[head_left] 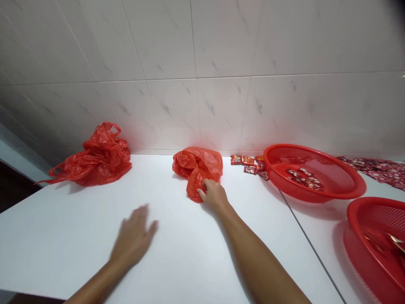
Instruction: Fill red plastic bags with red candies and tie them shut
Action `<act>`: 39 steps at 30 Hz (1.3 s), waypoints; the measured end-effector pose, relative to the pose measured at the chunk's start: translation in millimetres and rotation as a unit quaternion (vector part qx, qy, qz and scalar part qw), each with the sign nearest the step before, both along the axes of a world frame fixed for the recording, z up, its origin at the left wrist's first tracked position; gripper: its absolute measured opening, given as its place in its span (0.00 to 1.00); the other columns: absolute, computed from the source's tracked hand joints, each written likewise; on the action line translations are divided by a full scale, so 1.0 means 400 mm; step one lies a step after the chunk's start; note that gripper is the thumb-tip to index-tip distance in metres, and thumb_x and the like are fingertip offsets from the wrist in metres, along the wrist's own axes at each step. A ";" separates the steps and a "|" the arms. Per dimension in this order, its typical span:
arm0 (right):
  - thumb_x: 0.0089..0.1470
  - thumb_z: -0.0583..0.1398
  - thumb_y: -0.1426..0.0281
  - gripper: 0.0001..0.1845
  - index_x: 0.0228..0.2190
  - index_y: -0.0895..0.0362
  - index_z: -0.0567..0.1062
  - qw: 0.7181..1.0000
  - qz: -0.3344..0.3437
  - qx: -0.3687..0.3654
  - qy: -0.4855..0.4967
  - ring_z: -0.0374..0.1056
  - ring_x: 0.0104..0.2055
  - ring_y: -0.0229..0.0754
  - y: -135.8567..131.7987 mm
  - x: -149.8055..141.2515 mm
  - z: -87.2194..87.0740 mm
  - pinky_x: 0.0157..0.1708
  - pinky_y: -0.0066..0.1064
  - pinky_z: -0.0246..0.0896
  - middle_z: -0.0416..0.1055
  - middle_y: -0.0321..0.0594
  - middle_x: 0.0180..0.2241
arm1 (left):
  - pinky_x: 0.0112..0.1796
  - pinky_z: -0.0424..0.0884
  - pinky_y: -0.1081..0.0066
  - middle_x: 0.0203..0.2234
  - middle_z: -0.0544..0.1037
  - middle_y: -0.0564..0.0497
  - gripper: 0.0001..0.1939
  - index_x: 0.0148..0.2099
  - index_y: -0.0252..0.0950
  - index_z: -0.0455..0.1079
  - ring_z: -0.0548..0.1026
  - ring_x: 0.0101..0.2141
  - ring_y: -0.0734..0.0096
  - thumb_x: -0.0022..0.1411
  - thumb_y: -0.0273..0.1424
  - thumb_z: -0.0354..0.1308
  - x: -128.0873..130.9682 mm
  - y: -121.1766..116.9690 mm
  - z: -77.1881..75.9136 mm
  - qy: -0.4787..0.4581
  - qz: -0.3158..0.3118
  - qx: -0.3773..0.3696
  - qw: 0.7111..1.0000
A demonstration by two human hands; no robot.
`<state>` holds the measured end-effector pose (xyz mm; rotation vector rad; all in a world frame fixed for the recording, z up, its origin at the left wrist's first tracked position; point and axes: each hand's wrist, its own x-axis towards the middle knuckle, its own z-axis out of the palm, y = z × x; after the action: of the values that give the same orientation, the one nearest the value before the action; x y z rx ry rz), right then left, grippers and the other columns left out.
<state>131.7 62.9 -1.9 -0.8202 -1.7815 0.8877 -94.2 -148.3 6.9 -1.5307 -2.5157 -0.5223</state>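
A crumpled red plastic bag lies on the white table against the tiled wall. My right hand is closed on the near end of this bag, its fingertips partly hidden by the hand itself. Over the table to the left, my left hand holds nothing; it is smeared by motion, with the thumb apart from the fingers. A second red plastic bag, bunched up with its handle loops showing, sits at the far left.
A red plastic basket with small packets inside stands at the right, and another red basket is nearer. Several small red packets lie beside the first basket. More red packets spread behind it. A seam runs across the table.
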 end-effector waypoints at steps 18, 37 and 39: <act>0.42 0.64 0.63 0.10 0.24 0.57 0.74 0.924 0.185 -0.263 0.206 0.69 0.28 0.40 0.066 0.096 -0.010 0.33 0.31 0.68 0.76 0.38 0.25 | 0.52 0.74 0.57 0.52 0.82 0.38 0.36 0.72 0.38 0.59 0.81 0.50 0.56 0.67 0.44 0.63 0.311 0.418 -0.038 -0.433 -0.182 0.208 0.858; 0.51 0.72 0.55 0.27 0.48 0.52 0.74 0.950 0.081 -0.200 0.228 0.76 0.50 0.50 -0.028 0.210 -0.019 0.54 0.44 0.72 0.79 0.46 0.49 | 0.57 0.73 0.56 0.51 0.78 0.46 0.28 0.57 0.40 0.71 0.77 0.52 0.56 0.53 0.24 0.64 0.362 0.378 0.004 -0.423 -0.292 0.246 0.822; 0.52 0.72 0.54 0.23 0.42 0.54 0.76 0.954 0.043 -0.190 0.229 0.77 0.47 0.51 -0.019 0.220 -0.012 0.51 0.45 0.73 0.80 0.46 0.44 | 0.56 0.73 0.56 0.52 0.77 0.46 0.30 0.59 0.41 0.71 0.77 0.53 0.56 0.53 0.24 0.65 0.377 0.362 0.004 -0.401 -0.313 0.241 0.826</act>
<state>219.8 55.5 -6.8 -0.7028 -1.2625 1.3838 56.8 -3.7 8.4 -2.1672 -1.8936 -2.0880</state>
